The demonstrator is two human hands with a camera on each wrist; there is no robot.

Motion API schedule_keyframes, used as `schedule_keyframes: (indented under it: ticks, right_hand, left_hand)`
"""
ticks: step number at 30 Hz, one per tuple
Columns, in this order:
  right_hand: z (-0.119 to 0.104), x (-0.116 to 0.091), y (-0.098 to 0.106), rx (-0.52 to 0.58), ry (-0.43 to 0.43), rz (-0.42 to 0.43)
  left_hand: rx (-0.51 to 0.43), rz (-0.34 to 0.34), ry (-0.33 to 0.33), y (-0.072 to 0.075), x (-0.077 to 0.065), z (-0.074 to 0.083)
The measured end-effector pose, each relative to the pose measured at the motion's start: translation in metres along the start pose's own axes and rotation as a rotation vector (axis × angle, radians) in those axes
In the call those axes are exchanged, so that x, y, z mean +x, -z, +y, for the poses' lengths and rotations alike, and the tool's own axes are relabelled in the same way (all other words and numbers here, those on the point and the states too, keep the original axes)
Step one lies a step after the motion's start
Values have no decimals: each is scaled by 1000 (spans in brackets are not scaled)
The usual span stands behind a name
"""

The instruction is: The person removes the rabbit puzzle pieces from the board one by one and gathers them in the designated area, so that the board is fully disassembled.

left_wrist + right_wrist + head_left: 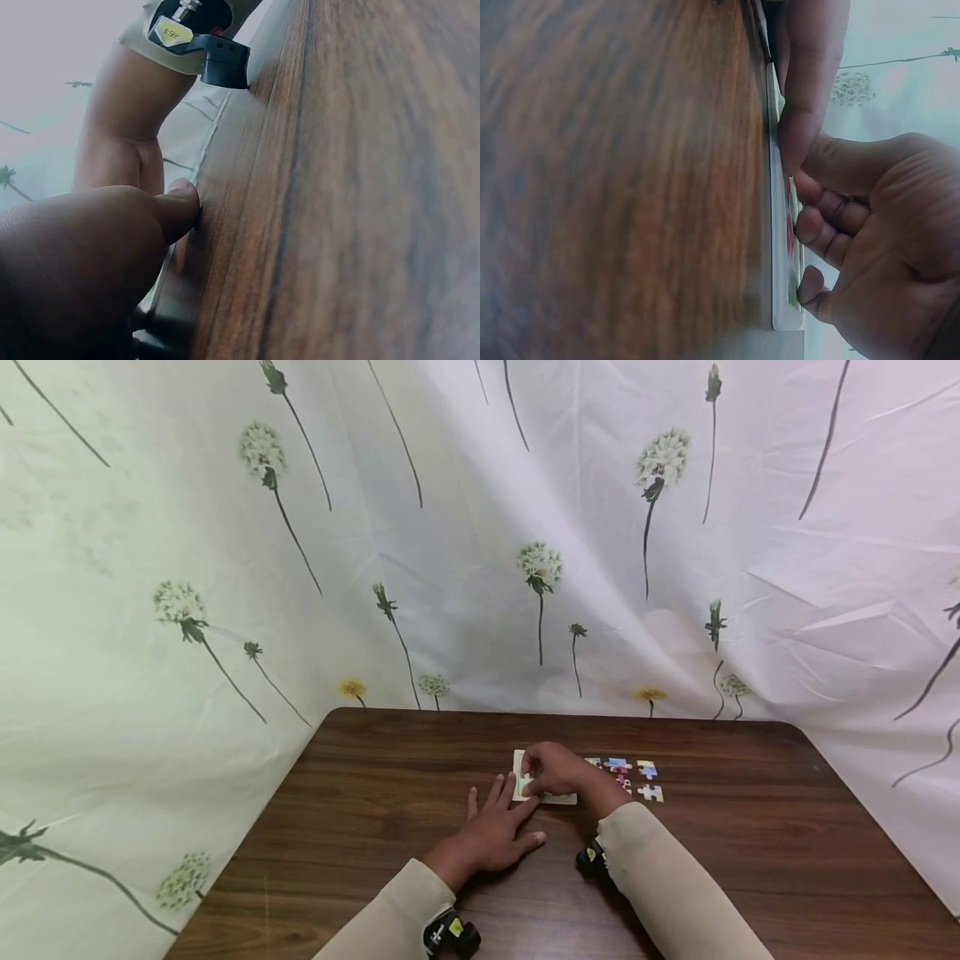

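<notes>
A small pale-rimmed puzzle board [561,800] lies flat on the brown table, mostly covered by my right hand [558,768]. That hand's thumb and bent fingers meet low over the board's left part, pinching a small puzzle piece [524,783] that shows greenish beside the fingertips. The right wrist view has the board [777,247] edge-on, with the curled fingers against it. My left hand [491,835] lies on the table with its fingers spread, its fingertips reaching the board's near left corner. In the left wrist view its thumb [180,206] rests by the tabletop.
Several loose jigsaw pieces [647,769] lie to the right of the board, some partly behind the right wrist. The wooden table [360,793] ends at a hanging cloth [465,568] printed with dandelions. Each forearm bears a black wrist camera [452,933].
</notes>
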State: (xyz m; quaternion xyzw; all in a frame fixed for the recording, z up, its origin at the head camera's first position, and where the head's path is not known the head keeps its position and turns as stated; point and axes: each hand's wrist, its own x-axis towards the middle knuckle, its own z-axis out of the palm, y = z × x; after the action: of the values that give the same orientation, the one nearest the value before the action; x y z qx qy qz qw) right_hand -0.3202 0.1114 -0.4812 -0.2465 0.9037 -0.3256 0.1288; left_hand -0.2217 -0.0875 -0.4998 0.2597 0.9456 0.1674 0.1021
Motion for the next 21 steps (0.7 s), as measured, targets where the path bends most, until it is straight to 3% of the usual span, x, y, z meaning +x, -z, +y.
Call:
schedule_keyframes:
  ticks: [10, 21]
  right_hand:
    - [4, -1, 3, 153, 58, 7]
    - [10, -18, 16, 132, 109, 149]
  left_hand:
    - [1, -4, -4, 1, 0, 0]
    - [5, 3, 8, 0, 1, 1]
